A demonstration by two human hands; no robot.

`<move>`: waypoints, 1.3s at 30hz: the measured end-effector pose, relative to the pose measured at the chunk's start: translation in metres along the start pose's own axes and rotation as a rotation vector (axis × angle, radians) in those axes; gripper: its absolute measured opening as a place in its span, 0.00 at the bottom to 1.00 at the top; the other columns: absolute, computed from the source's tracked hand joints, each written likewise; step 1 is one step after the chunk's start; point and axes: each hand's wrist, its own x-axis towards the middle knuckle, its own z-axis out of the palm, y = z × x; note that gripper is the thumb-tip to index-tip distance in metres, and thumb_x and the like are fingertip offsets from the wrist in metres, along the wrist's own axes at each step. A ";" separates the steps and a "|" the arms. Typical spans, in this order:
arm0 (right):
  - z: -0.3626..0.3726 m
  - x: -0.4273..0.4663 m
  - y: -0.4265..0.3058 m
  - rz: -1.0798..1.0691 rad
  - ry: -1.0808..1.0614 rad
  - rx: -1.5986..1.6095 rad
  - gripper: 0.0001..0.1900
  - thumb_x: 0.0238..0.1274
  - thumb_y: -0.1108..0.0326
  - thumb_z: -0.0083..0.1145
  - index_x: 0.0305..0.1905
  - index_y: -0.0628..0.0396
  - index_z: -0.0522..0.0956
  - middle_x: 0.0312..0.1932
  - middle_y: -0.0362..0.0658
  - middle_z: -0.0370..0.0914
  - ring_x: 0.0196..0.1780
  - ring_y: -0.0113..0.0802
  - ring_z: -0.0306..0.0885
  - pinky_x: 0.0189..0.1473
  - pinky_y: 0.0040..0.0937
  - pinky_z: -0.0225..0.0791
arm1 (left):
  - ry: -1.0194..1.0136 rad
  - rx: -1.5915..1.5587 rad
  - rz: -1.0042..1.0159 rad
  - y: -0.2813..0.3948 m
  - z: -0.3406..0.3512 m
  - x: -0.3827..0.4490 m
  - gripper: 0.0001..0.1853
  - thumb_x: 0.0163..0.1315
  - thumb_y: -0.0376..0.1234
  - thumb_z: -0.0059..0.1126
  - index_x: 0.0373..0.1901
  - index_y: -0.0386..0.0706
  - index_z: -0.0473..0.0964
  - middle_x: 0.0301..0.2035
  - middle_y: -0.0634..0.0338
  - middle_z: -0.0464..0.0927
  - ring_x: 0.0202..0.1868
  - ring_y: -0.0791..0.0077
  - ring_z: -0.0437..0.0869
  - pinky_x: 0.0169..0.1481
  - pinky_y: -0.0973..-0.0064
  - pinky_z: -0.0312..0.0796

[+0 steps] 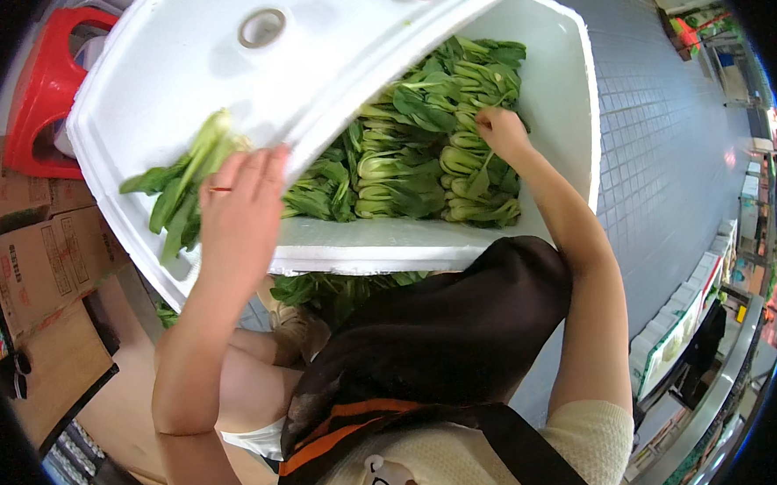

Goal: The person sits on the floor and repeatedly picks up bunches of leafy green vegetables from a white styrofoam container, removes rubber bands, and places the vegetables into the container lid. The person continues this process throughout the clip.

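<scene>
Rows of green bok choy lie packed in a white foam box, most with their pale bases to the left. Inside the box, my right hand has bent fingers at the stalks of the right-hand row; whether they grip one is hidden. A white foam lid lies slanted over the box's left part. Loose bok choy rests on this lid, partly under my left hand. The left fingertips are by the lid's edge, and I cannot see whether the hand holds the greens.
A tape roll lies on the lid. Left of it are a red plastic stool and cardboard cartons. More leafy greens show below the box, near my shoe. A tiled floor extends to the right.
</scene>
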 end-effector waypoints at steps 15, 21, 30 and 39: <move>0.019 0.045 -0.052 -0.657 0.404 0.083 0.22 0.43 0.78 0.55 0.49 0.58 0.70 0.52 0.49 0.69 0.59 0.48 0.65 0.61 0.42 0.62 | 0.025 -0.127 -0.034 0.018 -0.005 0.017 0.30 0.52 0.26 0.59 0.59 0.36 0.66 0.48 0.48 0.71 0.46 0.52 0.71 0.53 0.61 0.63; 0.032 0.070 -0.107 -0.527 0.390 0.001 0.26 0.46 0.65 0.64 0.53 0.56 0.71 0.56 0.48 0.68 0.63 0.47 0.63 0.63 0.43 0.60 | -0.022 -0.145 -0.137 0.027 -0.009 0.006 0.27 0.55 0.29 0.58 0.59 0.35 0.68 0.49 0.45 0.72 0.50 0.51 0.72 0.57 0.62 0.63; -0.010 0.028 -0.090 -0.397 0.072 0.885 0.15 0.52 0.73 0.58 0.47 0.54 0.75 0.46 0.41 0.78 0.52 0.32 0.74 0.59 0.31 0.63 | 0.180 -0.374 0.146 0.039 -0.026 0.006 0.20 0.52 0.30 0.64 0.48 0.36 0.75 0.43 0.52 0.75 0.40 0.57 0.77 0.46 0.68 0.69; -0.093 -0.064 -0.129 -0.333 -0.500 1.702 0.24 0.69 0.59 0.44 0.63 0.62 0.64 0.52 0.50 0.73 0.54 0.40 0.72 0.59 0.39 0.65 | 0.121 -0.972 0.047 0.058 -0.033 0.002 0.13 0.58 0.24 0.56 0.45 0.35 0.75 0.42 0.53 0.76 0.38 0.66 0.80 0.42 0.75 0.73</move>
